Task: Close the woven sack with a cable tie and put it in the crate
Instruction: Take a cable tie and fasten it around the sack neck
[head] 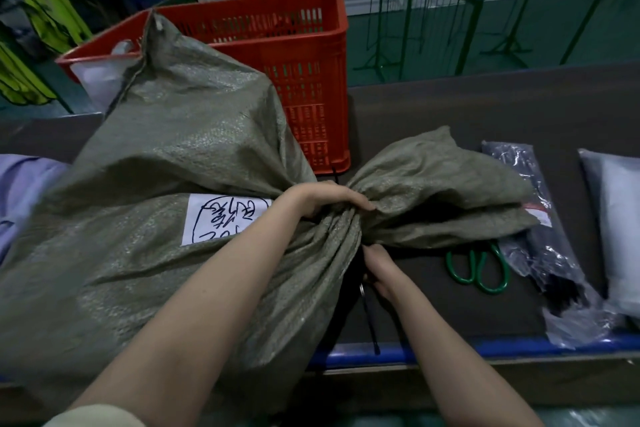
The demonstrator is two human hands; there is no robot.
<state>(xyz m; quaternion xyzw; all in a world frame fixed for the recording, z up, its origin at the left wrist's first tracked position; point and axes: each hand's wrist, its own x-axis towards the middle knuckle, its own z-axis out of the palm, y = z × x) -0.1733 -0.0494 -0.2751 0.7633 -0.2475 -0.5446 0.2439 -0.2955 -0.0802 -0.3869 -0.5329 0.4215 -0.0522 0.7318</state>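
Note:
A large grey-green woven sack lies on the dark table, stuffed full, with a white handwritten label on its side. My left hand grips the bunched neck of the sack from above. Just below the neck, my right hand pinches a black cable tie whose tail hangs toward the table's front edge. The sack's loose mouth fans out to the right of the neck. A red slatted crate stands behind the sack.
Green-handled scissors lie on the table right of my right hand. A clear bag of black cable ties and a white parcel lie further right. White bags sit in the crate's left part. Green metal racks stand beyond the table.

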